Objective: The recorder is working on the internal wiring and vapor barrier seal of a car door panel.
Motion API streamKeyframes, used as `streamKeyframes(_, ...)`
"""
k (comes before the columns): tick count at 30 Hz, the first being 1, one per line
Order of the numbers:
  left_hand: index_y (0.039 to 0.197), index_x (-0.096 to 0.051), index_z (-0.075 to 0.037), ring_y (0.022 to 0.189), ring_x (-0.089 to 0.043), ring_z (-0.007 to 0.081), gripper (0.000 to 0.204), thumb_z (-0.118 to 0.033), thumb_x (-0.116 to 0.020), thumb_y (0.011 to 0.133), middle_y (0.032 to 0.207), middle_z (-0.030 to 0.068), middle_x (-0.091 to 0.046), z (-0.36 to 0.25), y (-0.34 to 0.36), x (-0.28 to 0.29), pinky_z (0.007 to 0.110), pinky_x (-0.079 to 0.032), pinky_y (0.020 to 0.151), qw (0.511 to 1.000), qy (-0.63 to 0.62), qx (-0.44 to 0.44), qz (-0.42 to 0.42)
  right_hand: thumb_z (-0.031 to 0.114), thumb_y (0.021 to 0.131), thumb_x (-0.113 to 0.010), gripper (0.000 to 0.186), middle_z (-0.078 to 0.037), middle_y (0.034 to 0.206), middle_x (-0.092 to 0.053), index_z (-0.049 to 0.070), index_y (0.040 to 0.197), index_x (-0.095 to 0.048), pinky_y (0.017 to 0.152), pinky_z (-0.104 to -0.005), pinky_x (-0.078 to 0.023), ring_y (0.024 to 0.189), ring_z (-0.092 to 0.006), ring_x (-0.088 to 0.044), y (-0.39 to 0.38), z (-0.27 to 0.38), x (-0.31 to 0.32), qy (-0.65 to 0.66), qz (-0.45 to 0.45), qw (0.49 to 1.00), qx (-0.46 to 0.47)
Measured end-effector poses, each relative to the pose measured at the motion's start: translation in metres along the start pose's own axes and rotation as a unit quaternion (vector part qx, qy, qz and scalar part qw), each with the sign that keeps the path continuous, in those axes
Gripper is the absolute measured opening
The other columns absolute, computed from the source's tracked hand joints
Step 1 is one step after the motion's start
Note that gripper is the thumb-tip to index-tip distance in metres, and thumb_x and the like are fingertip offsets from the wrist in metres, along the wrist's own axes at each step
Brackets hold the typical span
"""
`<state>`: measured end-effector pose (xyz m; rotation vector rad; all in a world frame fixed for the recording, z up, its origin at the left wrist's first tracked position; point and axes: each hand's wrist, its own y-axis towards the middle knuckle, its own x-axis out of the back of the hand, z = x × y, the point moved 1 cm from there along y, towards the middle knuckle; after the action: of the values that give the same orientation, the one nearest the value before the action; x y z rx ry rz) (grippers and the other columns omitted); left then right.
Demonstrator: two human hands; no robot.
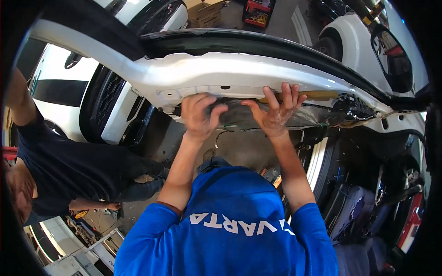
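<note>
A white car door [184, 69] stretches across in front of me, its inner trim off and its metal edge bare. Dark, shiny sheeting [239, 115] lines the opening below that edge. My left hand [199, 116] is at the left end of the opening, fingers bent forward and thumb apart, slightly blurred; nothing shows in it. My right hand [274, 115] reaches to the sheeting with fingers and thumb spread, and holds nothing visible. Behind its fingers runs a yellowish-brown strip [322, 95]. Whether the fingertips touch the door or hover before it, I cannot tell.
A person in dark clothes [69, 161] stands at my left. Beyond the door are a white car [345, 34], cardboard boxes [205, 14] and a red tool cart [257, 14]. A car seat [352, 207] shows at right. Thin wiring [221, 135] hangs below the door.
</note>
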<state>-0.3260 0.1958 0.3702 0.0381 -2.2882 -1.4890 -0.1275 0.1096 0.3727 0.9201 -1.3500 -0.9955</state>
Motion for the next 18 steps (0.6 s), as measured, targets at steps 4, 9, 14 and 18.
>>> streamKeyframes(4, 0.120, -0.051, -0.005, 0.113, -0.048, 0.0277, 0.075, -0.042, -0.088, 0.066, 0.130, 0.0148, -0.046, 0.021, -0.026, 0.059, 0.041, -0.039, 0.097, 0.991, 0.066, 0.049, -0.105, 0.054, 0.070, -0.079, 0.070, -0.005, 0.151, -0.030, 0.038, 0.132, -0.052, 0.119, -0.0536, 0.004, 0.147, -0.0291, -0.014, -0.007, 0.001, -0.005, -0.005, 0.004, 1.000, -0.012)
streamKeyframes(9, 0.149, -0.014, 0.001, 0.141, -0.027, 0.0356, 0.125, -0.048, -0.088, 0.061, 0.150, 0.0226, -0.026, 0.061, -0.022, 0.075, 0.047, -0.022, 0.115, 0.961, -0.055, 0.256, -0.086, 0.046, 0.070, -0.082, 0.076, -0.009, 0.155, -0.023, 0.041, 0.138, -0.047, 0.117, -0.0565, 0.006, 0.148, -0.0339, -0.008, -0.010, 0.012, -0.005, 0.020, 0.021, 0.999, -0.036)
streamKeyframes(14, 0.150, -0.001, 0.006, 0.141, -0.025, 0.0376, 0.154, -0.061, -0.089, 0.043, 0.152, 0.0284, -0.016, 0.026, 0.007, 0.045, 0.049, -0.021, 0.115, 0.983, 0.054, 0.171, -0.021, 0.049, 0.069, -0.082, 0.082, -0.015, 0.157, -0.014, 0.035, 0.141, -0.045, 0.116, -0.0605, 0.004, 0.147, -0.0396, -0.003, -0.008, 0.014, 0.005, 0.032, 0.051, 0.998, -0.030)
streamKeyframes(18, 0.149, -0.007, 0.006, 0.139, -0.027, 0.0383, 0.151, -0.061, -0.090, 0.043, 0.151, 0.0275, -0.019, 0.035, 0.006, 0.040, 0.048, -0.023, 0.114, 0.987, 0.069, 0.108, -0.096, 0.068, 0.066, -0.075, 0.102, -0.021, 0.157, -0.008, 0.027, 0.149, -0.033, 0.113, -0.0660, 0.002, 0.146, -0.0440, 0.000, -0.002, 0.031, 0.006, 0.016, 0.060, 0.998, -0.033)
